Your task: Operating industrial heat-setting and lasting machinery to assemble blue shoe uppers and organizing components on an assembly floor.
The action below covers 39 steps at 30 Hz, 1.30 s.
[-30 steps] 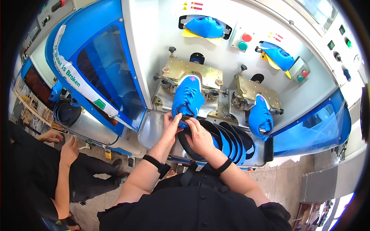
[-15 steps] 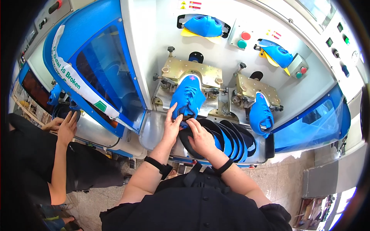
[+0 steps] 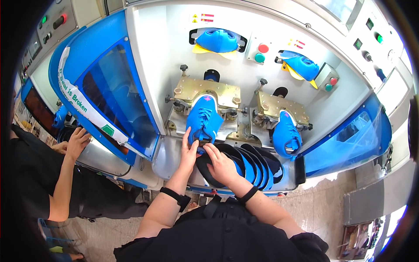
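Note:
A blue lace-up shoe upper [image 3: 204, 114] sits toe-first in the left clamp of the machine, its open heel end toward me. At the left side of that heel, my left hand [image 3: 187, 156] is closed, fingers along the upper's edge. From the right, my right hand [image 3: 221, 165] grips the same heel edge with its fingertips, which meet the left ones. The hands partly hide the heel's dark lining. Just under and right of my right hand stands a row of curved black and blue insole-like pieces [image 3: 260, 168]. A second blue upper [image 3: 286, 136] is in the right clamp.
Two more blue uppers, one on the left [image 3: 217, 40] and one on the right [image 3: 301, 66], sit on yellow-edged forms on the back wall. Button boxes [image 3: 260, 51] are beside them. A blue windowed door [image 3: 115, 87] stands at left. A co-worker's hand [image 3: 77, 142] is farther left.
The view has shifted slightly, so the machine appears farther left and lower. Both my hands stay at the upper's heel, with the fingertips slightly repositioned.

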Tool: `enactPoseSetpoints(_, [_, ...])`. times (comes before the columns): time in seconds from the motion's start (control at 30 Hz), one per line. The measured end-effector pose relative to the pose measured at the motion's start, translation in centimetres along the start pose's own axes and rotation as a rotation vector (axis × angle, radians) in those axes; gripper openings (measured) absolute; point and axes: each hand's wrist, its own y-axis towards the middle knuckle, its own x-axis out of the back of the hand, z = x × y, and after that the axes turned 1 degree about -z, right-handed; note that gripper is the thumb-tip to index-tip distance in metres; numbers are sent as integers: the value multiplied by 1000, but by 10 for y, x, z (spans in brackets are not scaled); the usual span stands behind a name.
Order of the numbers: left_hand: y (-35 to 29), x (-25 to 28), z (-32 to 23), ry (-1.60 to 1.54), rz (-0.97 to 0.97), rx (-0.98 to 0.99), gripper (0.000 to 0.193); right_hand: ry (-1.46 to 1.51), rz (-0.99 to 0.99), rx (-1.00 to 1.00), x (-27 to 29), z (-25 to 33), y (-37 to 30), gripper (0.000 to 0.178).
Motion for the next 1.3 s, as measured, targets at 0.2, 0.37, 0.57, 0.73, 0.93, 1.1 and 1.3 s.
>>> enactPoseSetpoints(0.2, [-2, -2, 1, 2, 5, -27, 62, 15, 12, 5, 2, -3, -3, 73])
enactPoseSetpoints(0.37, [-5, -4, -1, -10, -12, -16, 63, 69, -15, 9, 8, 1, -6, 67])
enactPoseSetpoints(0.57, [-25, 35, 32, 98, -37, -162, 65, 271, 334, 245, -17, -14, -61, 20])
enactPoseSetpoints(0.73, [-69, 53, 21, -263, -93, 43, 64, 418, 427, 78, -36, -27, -88, 19])
enactPoseSetpoints(0.93, [-127, 134, 38, 159, -279, -93, 59, 534, 324, -65, -17, -20, -66, 15])
enactPoseSetpoints(1.1, [-133, 157, 34, 108, -430, 258, 55, 525, 227, -10, 13, -20, -28, 10])
enactPoseSetpoints(1.3, [-83, 161, 28, 223, -360, 211, 56, 386, -41, 56, 78, -11, 59, 7])
